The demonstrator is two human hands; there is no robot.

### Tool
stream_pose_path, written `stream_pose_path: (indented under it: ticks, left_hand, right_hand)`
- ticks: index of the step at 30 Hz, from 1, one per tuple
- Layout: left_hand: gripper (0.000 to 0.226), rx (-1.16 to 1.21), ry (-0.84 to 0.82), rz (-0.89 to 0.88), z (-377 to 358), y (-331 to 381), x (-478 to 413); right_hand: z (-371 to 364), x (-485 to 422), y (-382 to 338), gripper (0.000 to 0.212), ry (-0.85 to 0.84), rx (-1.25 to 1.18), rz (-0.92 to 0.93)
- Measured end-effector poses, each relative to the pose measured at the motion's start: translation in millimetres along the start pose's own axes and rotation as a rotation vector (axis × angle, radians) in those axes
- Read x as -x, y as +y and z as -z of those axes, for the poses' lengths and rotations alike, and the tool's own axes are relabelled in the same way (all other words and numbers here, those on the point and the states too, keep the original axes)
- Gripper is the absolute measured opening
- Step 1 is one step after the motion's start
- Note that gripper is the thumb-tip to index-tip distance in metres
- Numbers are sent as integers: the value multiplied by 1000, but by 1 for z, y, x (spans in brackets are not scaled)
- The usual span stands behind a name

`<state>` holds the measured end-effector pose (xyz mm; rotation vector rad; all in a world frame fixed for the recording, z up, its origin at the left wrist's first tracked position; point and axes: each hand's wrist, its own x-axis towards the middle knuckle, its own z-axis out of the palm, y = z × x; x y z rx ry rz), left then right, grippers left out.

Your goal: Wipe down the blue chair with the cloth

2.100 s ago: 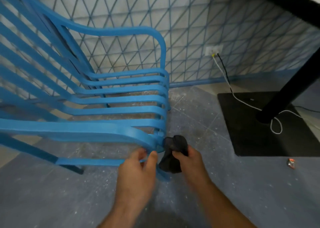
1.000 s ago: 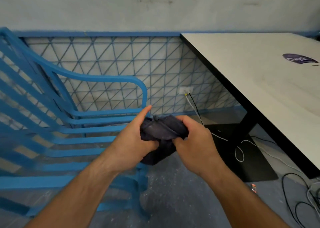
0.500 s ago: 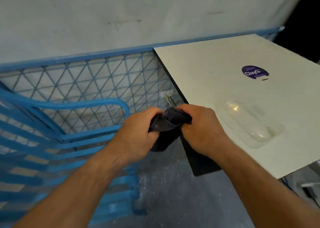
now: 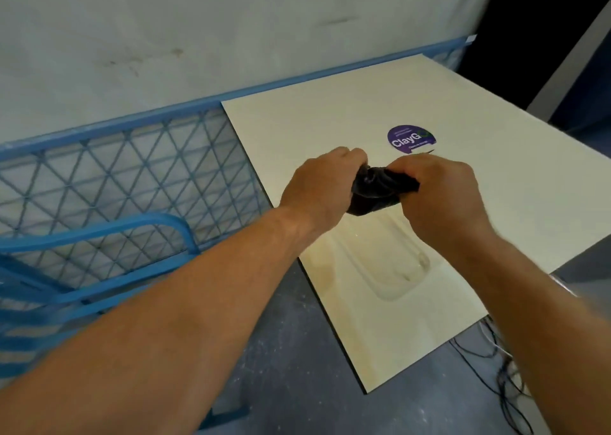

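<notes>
A dark cloth [image 4: 375, 191], bunched into a wad, hangs in the air over a white table. My left hand [image 4: 322, 186] grips its left end and my right hand [image 4: 436, 191] grips its right end, fingers curled round the fabric. The blue chair [image 4: 99, 232] stands at the far left, below and behind my left forearm; only its curved armrest and some slats show. Neither hand touches the chair.
The white table [image 4: 330, 120] fills the right half, with a purple round sticker [image 4: 410, 138] and a clear plastic tray [image 4: 390, 262] on it. A blue lattice wall panel [image 4: 115, 170] runs behind the chair. Dark cables [image 4: 489, 362] lie on the grey floor at lower right.
Both hands lifted the cloth away from the chair's front edge and carried it up and right, over the table. The view swung from the chair to the table.
</notes>
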<state>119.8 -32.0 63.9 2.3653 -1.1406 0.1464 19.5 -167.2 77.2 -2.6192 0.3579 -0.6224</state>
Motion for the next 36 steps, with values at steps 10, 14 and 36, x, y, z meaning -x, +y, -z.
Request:
stream_pose_path:
  ticks: [10, 14, 36]
  left_hand:
    - [41, 295, -491, 167, -82, -5, -25]
    - [26, 281, -656, 196, -87, -14, -18]
    - [34, -16, -305, 263, -42, -6, 19]
  right_hand:
    - [-67, 42, 83, 26, -157, 108, 5]
    - [-80, 46, 88, 25, -455, 37, -17]
    - [-38, -1, 57, 25, -554, 71, -85]
